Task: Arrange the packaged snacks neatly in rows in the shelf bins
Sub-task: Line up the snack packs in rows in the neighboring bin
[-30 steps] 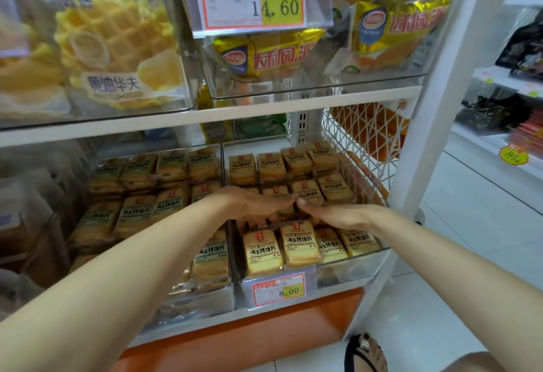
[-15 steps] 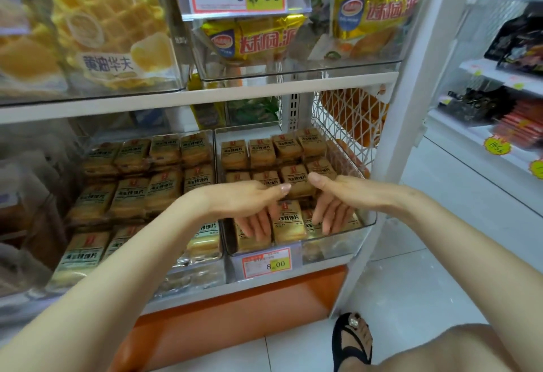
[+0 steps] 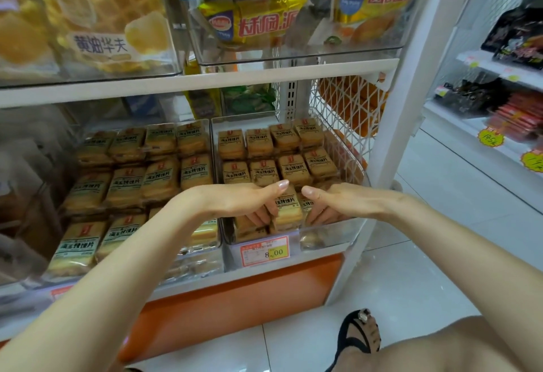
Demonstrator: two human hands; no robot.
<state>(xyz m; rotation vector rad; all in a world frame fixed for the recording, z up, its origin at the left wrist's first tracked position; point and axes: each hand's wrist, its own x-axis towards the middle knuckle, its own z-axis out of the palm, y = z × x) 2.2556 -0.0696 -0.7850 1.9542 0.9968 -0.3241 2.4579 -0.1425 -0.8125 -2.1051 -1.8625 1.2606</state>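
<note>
Tan biscuit packets (image 3: 293, 170) with dark labels lie in rows in the right clear bin (image 3: 332, 235). More of the same packets (image 3: 160, 179) fill the left clear bin (image 3: 194, 258). Both hands are in the right bin's front row. My left hand (image 3: 245, 201) has its thumb stretched out on top and its fingers pointing down against the left side of one front packet (image 3: 286, 210). My right hand (image 3: 338, 201) mirrors it, fingers down against that packet's right side. The packets beneath both palms are hidden.
A price tag (image 3: 264, 251) reading 8.00 hangs on the right bin's front. A white shelf board (image 3: 205, 80) above carries bins of waffle and yellow cake bags. A white mesh side panel (image 3: 338, 113) and post bound the right. My sandalled foot (image 3: 360, 333) stands on the tiled floor.
Both hands have slid from the bin's middle to its front row, and their fingers have dipped down among the front packets. The camera has moved closer and lower.
</note>
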